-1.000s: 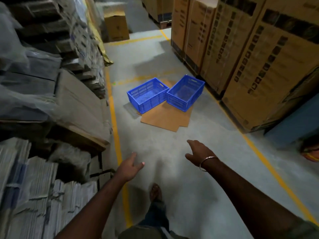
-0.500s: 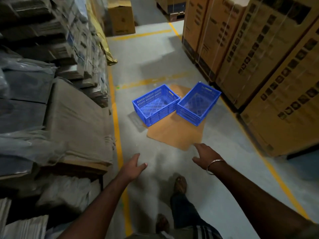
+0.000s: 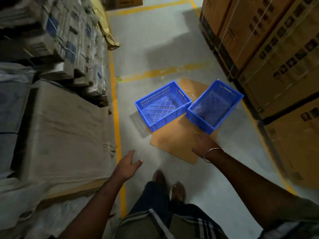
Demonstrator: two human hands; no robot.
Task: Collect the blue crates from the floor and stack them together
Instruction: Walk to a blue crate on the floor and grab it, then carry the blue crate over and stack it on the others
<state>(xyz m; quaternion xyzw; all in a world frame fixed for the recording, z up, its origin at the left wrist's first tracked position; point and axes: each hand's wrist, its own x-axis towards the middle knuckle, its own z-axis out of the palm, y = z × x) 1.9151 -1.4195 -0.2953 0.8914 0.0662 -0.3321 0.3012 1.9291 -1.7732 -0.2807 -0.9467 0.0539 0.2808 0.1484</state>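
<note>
Step in hand: we are on the approach; neither crate is touched yet, and none is stacked.
Left crate [image 3: 163, 105]: sits on the floor, partly on the cardboard sheet [image 3: 176, 144], its corner touching or just beside the right crate [image 3: 214, 107].
Left hand [image 3: 126, 167]: fingers spread and relaxed, holding nothing, well short of the crates.
Right hand [image 3: 205, 145]: fingers loosely spread, empty, hovering over the cardboard near the right crate.
Next move: we judge it calls for bending down and taking one crate by its rim.
Change: the crates loom nearer than half a second ago; we have stepped closer.
</note>
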